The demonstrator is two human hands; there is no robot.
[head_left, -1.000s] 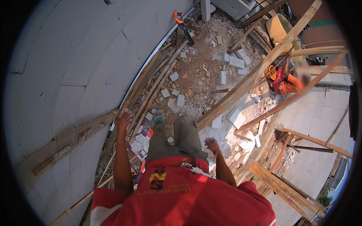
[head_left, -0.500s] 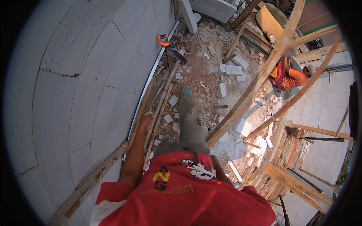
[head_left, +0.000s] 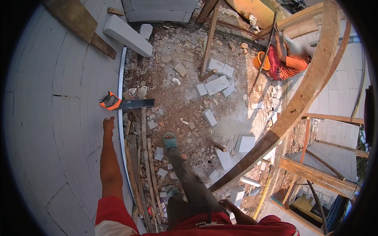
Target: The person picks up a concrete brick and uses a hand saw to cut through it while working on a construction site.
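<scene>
A hand saw (head_left: 136, 103) with an orange and black handle lies across the pale metal strip (head_left: 121, 74) at the grey block wall, its dark blade reaching out over the rubble. What supports it I cannot make out. My left hand (head_left: 108, 126) is just below the saw's handle on the wall side, arm stretched out, fingers extended toward it and apart from it. Nothing shows in that hand. Beside my right thigh hangs my right hand (head_left: 226, 204), its fingers mostly hidden.
Wooden poles (head_left: 146, 157) lie along the wall. White blocks (head_left: 217, 85) and rubble cover the ground. A long timber beam (head_left: 291, 114) slants across the right. Beyond it, a person in orange (head_left: 293, 69) crouches near an orange bucket (head_left: 261, 61), hands at a thin pole (head_left: 265, 51).
My left arm has reached forward and left, from beside the poles to just below the saw handle. My view has shifted, and the saw now appears lower and closer.
</scene>
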